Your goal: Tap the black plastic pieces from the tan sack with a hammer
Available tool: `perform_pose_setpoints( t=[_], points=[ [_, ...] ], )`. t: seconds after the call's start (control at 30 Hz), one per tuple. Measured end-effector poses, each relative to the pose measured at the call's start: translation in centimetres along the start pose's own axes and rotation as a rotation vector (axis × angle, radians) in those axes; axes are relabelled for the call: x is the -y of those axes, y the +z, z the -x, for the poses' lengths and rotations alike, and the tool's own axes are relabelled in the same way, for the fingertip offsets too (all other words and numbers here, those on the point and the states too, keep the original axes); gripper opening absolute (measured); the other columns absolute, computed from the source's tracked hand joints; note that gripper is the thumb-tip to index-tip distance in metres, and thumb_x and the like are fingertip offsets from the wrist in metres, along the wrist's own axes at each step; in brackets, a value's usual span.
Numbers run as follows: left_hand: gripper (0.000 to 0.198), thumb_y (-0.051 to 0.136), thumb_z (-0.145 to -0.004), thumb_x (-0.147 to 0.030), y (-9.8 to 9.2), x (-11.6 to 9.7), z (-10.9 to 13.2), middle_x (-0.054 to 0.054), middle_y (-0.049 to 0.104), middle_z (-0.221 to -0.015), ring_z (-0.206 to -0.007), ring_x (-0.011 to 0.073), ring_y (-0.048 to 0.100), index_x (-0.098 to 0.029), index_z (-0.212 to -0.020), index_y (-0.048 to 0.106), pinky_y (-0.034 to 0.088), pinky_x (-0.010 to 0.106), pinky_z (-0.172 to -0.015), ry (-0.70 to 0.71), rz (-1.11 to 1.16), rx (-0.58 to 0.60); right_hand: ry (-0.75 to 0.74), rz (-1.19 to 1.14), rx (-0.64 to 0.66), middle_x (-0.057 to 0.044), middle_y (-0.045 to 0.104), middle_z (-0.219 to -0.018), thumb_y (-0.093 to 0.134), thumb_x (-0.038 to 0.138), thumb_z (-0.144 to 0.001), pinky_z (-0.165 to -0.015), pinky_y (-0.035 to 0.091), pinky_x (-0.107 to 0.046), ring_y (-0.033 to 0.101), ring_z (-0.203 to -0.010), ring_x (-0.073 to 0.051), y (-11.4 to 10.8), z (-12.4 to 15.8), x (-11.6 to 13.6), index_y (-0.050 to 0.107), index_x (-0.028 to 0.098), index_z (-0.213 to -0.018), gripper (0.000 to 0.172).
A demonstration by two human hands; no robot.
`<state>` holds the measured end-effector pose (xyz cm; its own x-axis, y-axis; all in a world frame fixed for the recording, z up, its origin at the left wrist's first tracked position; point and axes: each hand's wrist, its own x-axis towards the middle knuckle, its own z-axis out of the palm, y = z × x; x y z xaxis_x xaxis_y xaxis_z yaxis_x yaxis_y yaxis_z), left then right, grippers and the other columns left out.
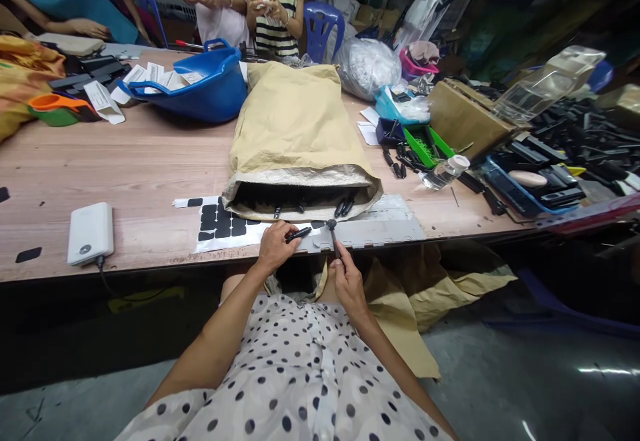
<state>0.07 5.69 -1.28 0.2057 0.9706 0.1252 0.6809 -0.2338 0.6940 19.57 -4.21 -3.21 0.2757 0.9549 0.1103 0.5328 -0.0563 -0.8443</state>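
My left hand (277, 246) rests at the table's front edge, fingers closed on a slim black plastic piece (299, 234) lying nearly level. Beside it, my right hand (349, 282) grips the handle of a dark hammer-like tool with a small round head (331, 225); the head points up and away from me. Just beyond both hands lies a tan paper sack (293, 114), its mouth towards me. Several black pieces (345, 206) show inside the sack's mouth; its deeper contents are hidden. A sheet of black stickers (220, 221) lies left of my left hand, partly under the sack.
A blue basin (215, 98) with white boxes stands back left, and a white power bank (90, 233) with a cable sits front left. Right are a green tray (427, 146), a water bottle (445, 172), a cardboard box (463, 118) and piled black parts. Other people work across the table.
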Motion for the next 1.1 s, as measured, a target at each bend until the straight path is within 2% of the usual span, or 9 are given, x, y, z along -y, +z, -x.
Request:
perform_pose_setpoints(
  t=[0.1, 0.23, 0.47, 0.6, 0.7, 0.8, 0.9, 1.0, 1.1],
  points=[
    [0.015, 0.066, -0.078, -0.024, -0.1, 0.3, 0.1, 0.001, 0.067, -0.085, -0.082, 0.0196, 0.062, -0.024, -0.091, 0.074, 0.049, 0.032, -0.076, 0.015, 0.011, 0.013, 0.014, -0.015, 0.010, -0.005, 0.073, -0.088, 0.041, 0.032, -0.093, -0.087, 0.055, -0.035, 0.066, -0.080, -0.019, 0.3, 0.1, -0.4, 0.059, 0.016, -0.140, 0.054],
    [0.015, 0.065, -0.081, -0.026, 0.0, 0.6, 0.1, 0.001, 0.066, -0.085, -0.080, 0.0195, 0.061, -0.024, -0.093, 0.074, 0.048, 0.033, -0.076, 0.022, 0.005, 0.022, 0.001, -0.016, -0.008, -0.004, 0.070, -0.083, 0.039, 0.033, -0.093, -0.085, 0.055, -0.033, 0.065, -0.078, -0.018, 0.5, 0.1, -0.5, 0.058, 0.014, -0.141, 0.054],
    [0.015, 0.063, -0.084, -0.029, -0.3, 0.4, 0.0, 0.001, 0.065, -0.083, -0.082, 0.0201, 0.061, -0.024, -0.093, 0.075, 0.048, 0.034, -0.080, 0.025, 0.023, 0.029, -0.019, -0.019, -0.001, -0.004, 0.070, -0.082, 0.037, 0.032, -0.094, -0.077, 0.056, -0.031, 0.064, -0.072, -0.018, 0.7, 0.1, -0.6, 0.056, 0.012, -0.142, 0.055],
    [0.023, 0.056, -0.092, -0.036, -0.6, -0.4, 2.6, 0.003, 0.065, -0.085, -0.079, 0.0180, 0.061, -0.023, -0.098, 0.074, 0.049, 0.031, -0.075, 0.106, 0.175, 0.053, -0.027, -0.008, -0.027, -0.008, 0.073, -0.098, 0.037, 0.032, -0.095, -0.082, 0.056, -0.032, 0.065, -0.078, -0.018, 1.0, 0.2, -0.8, 0.055, 0.015, -0.143, 0.054],
    [0.028, 0.052, -0.095, -0.039, 0.2, -0.7, 5.6, 0.004, 0.068, -0.086, -0.078, 0.0172, 0.062, -0.023, -0.102, 0.073, 0.050, 0.029, -0.073, 0.179, 0.249, 0.159, -0.042, 0.008, -0.053, -0.010, 0.073, -0.110, 0.036, 0.033, -0.096, -0.083, 0.056, -0.032, 0.065, -0.080, -0.018, 1.3, 0.3, -1.0, 0.055, 0.015, -0.143, 0.054],
    [0.027, 0.051, -0.095, -0.037, 1.5, -0.2, 7.7, 0.004, 0.071, -0.089, -0.080, 0.0174, 0.065, -0.023, -0.102, 0.073, 0.051, 0.028, -0.074, 0.072, 0.140, 0.289, -0.040, -0.003, -0.051, -0.010, 0.073, -0.102, 0.036, 0.033, -0.096, -0.079, 0.056, -0.030, 0.064, -0.075, -0.017, 1.4, 0.3, -1.0, 0.055, 0.014, -0.143, 0.054],
    [0.024, 0.055, -0.091, -0.031, 2.5, 0.3, 8.1, 0.006, 0.074, -0.101, -0.091, 0.0208, 0.069, -0.023, -0.106, 0.072, 0.052, 0.029, -0.076, -0.110, -0.028, 0.435, -0.032, -0.029, -0.031, -0.008, 0.073, -0.092, 0.036, 0.032, -0.096, -0.073, 0.056, -0.029, 0.063, -0.071, -0.017, 1.4, 0.2, -0.9, 0.057, 0.013, -0.141, 0.053],
    [0.025, 0.065, -0.083, -0.026, 2.3, -0.3, 7.4, 0.006, 0.075, -0.104, -0.092, 0.0224, 0.070, -0.022, -0.106, 0.072, 0.052, 0.029, -0.075, -0.134, -0.077, 0.540, -0.044, -0.030, -0.044, -0.009, 0.074, -0.097, 0.037, 0.031, -0.096, -0.074, 0.057, -0.029, 0.065, -0.073, -0.017, 1.5, 0.2, -1.0, 0.058, 0.014, -0.140, 0.051],
    [0.013, 0.063, -0.085, -0.026, 0.9, -1.6, 5.4, 0.003, 0.074, -0.088, -0.080, 0.0186, 0.068, -0.021, -0.093, 0.072, 0.050, 0.027, -0.073, -0.048, -0.025, 0.376, -0.064, -0.018, -0.072, -0.011, 0.073, -0.110, 0.037, 0.031, -0.096, -0.079, 0.057, -0.030, 0.066, -0.081, -0.018, 1.7, 0.2, -1.3, 0.057, 0.017, -0.142, 0.051]
  ],
)
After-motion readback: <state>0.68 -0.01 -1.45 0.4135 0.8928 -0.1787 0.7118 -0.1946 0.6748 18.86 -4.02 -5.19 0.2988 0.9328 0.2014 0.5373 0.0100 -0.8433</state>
